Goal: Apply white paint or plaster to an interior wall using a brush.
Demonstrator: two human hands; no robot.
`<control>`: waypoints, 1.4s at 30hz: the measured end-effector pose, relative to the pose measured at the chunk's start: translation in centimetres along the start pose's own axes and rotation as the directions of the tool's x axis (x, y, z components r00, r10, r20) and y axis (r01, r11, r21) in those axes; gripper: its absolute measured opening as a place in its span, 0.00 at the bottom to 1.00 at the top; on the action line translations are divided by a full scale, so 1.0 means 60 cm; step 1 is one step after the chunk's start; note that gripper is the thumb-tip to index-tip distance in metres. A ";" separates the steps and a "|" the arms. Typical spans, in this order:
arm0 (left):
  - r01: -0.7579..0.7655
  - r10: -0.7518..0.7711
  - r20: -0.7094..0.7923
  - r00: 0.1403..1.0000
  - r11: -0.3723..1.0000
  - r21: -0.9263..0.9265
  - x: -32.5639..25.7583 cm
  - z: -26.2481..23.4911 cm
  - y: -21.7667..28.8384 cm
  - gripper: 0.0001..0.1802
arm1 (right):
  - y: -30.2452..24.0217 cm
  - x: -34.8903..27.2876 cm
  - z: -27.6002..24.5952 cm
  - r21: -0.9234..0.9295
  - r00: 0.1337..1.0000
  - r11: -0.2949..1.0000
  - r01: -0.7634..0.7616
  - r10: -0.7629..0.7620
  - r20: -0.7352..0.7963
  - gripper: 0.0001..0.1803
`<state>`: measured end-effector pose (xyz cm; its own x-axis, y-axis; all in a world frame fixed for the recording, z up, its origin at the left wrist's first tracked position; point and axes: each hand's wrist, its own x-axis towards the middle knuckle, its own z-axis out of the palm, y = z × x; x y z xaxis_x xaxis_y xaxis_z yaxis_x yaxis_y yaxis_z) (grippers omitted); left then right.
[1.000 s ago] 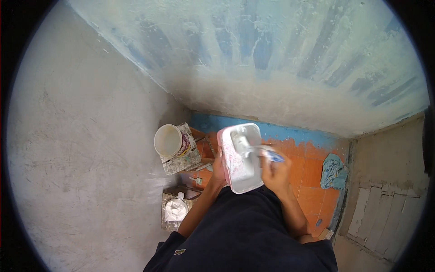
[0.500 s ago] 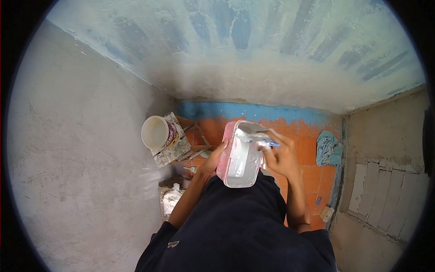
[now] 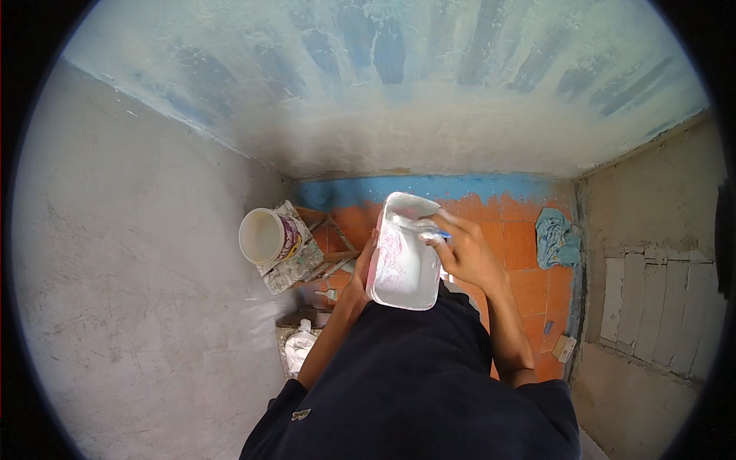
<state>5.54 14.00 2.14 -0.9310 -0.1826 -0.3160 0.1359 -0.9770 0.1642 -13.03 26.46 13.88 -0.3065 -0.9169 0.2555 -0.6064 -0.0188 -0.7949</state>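
A pink plastic tub [image 3: 407,287] with white paint smeared over its inner walls is held in front of my body. My left hand [image 3: 365,259] is closed around its left side, the fingers mostly hidden beneath and behind it. In my right hand [image 3: 462,247] is a paintbrush [image 3: 420,225] with a blue part showing at the fingers. The white-coated bristles are inside the tub, near its left inner wall. Thin white paint covers the tub's floor.
A white bucket [image 3: 262,236] stands on a paint-spattered stool [image 3: 296,264] at the left. Another brush [image 3: 328,294] and a white bag [image 3: 299,345] lie lower. At right, a blue-green cloth [image 3: 557,238] and small box [image 3: 564,349] rest on orange floor tiles [image 3: 521,299]. A patchily painted wall [image 3: 429,100] rises ahead.
The tub has tilted so that its left inner wall now faces up more. My right hand has moved the brush slightly left, within the tub.
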 end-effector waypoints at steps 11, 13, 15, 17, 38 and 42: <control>-0.215 0.241 -0.101 0.965 0.952 0.218 -0.015 -0.006 0.000 0.32 | -0.019 0.012 0.007 -0.041 0.992 0.993 0.115 -0.117 -0.052 0.14; -0.206 0.229 -0.140 0.963 0.966 0.158 -0.010 -0.026 0.003 0.31 | -0.035 0.016 -0.014 0.108 0.995 0.990 0.094 -0.092 -0.027 0.15; -0.275 0.294 -0.159 0.942 0.952 0.132 -0.008 -0.036 0.000 0.30 | -0.051 0.014 -0.016 0.076 0.991 0.991 0.106 -0.099 -0.092 0.14; -0.327 0.356 -0.166 0.919 0.928 0.178 -0.008 -0.048 -0.004 0.29 | -0.053 0.015 -0.003 0.042 0.981 0.993 0.114 -0.105 -0.160 0.13; -0.401 0.390 0.184 0.902 0.916 0.023 0.010 0.001 0.016 0.31 | -0.046 0.032 0.048 0.249 0.915 0.967 -0.054 0.147 -0.375 0.05; -0.391 0.365 0.158 0.917 0.901 0.188 0.015 0.003 0.022 0.32 | -0.029 0.038 0.063 0.167 0.943 0.984 -0.067 0.117 -0.311 0.05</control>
<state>4.80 12.57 2.26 -0.8581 -0.5068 -0.0821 0.4228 -0.7883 0.4470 -9.91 22.86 13.73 -0.5883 -0.7429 0.3194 -0.4538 -0.0236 -0.8908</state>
